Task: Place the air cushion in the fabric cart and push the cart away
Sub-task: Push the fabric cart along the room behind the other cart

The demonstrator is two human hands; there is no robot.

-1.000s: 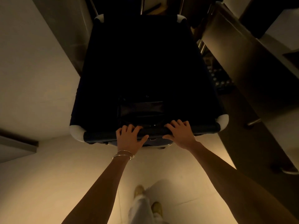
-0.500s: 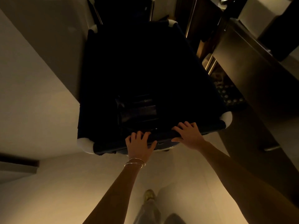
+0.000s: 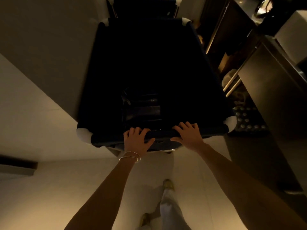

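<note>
A dark fabric cart (image 3: 106, 140) with white corner caps fills the middle of the head view in dim light. Deep inside it, near the front wall, lies a shiny dark object (image 3: 142, 108), likely the air cushion; its shape is hard to read. My left hand (image 3: 137, 141), with bracelets on the wrist, is wrapped over the cart's near rim. My right hand (image 3: 188, 134) grips the same rim a little to the right.
A pale wall corner (image 3: 54, 77) stands close on the cart's left. On the right are a dark cabinet (image 3: 272, 90) with open shelves and rails, and a dotted mat (image 3: 247, 122) on the floor. A second cart frame (image 3: 144, 7) stands ahead. My feet are on pale floor.
The cart has rolled forward along the wall and swung slightly, with both hands staying on its near rim. My feet have stepped forward behind it.
</note>
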